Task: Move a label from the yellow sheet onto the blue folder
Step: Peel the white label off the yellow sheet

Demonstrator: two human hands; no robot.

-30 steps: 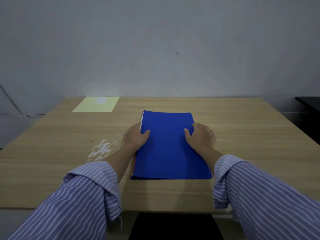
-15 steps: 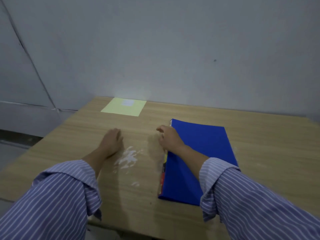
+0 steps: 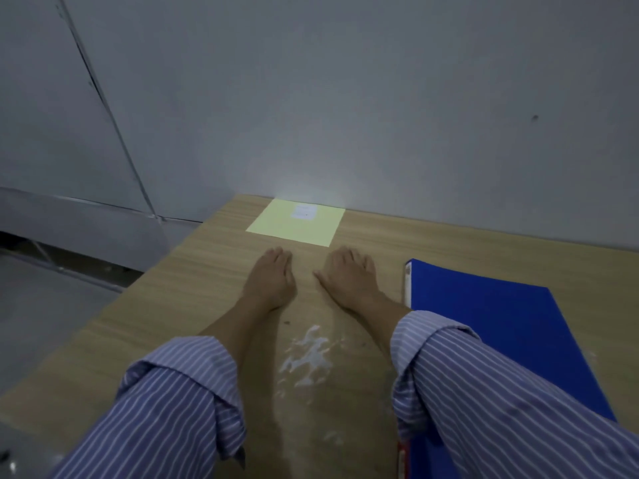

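Head view of a wooden surface (image 3: 193,292) set against a grey wall (image 3: 345,98). The landmark is the yellow sheet (image 3: 276,226), which lies flat at the far edge of the surface, touching the foot of the wall. A white label (image 3: 304,212) sits on the far part of the sheet, lit by a pale patch of light; its print is too small to read.

The left hand (image 3: 271,278) lies palm down on the bare wood just on the near side of the sheet, fingers extended toward it, fingertips close to its near edge but apart from it. Its grip is spread flat and holds nothing. The right hand (image 3: 349,274) lies beside the left hand, also on the near side of the sheet, below the sheet's right corner, palm down with the thumb pointing inward. Its grip is likewise flat and empty.

The blue folder (image 3: 501,326) lies closed and flat, to the right of the sheet and nearer the viewer, well apart from it. The right sleeve (image 3: 484,392), blue with white stripes and rolled at the cuff, crosses the folder's near left part. The left sleeve (image 3: 166,402) matches it. A whitish smear (image 3: 307,354) marks the wood between the forearms, on the near side of the sheet.
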